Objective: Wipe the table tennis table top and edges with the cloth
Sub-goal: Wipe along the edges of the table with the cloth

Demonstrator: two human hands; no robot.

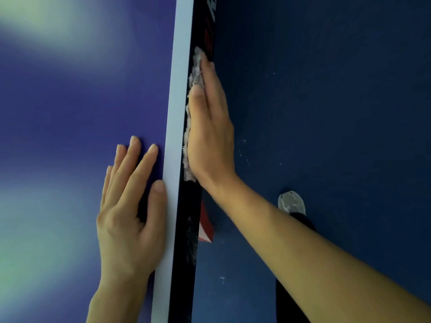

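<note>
Two hands out, cloth [196,71] on the table edge [186,252].
Head cam: my left hand [130,220] lies flat on the blue table top [70,113], fingers straight & a bit apart, thumb just beside the white line [177,113]. My right hand [210,127], fingers straight & together, presses the fluffy grey cloth vs. the black side edge, cloth btw palm & edge. Below: dark blue floor [326,89], my shoe [291,202].
</note>
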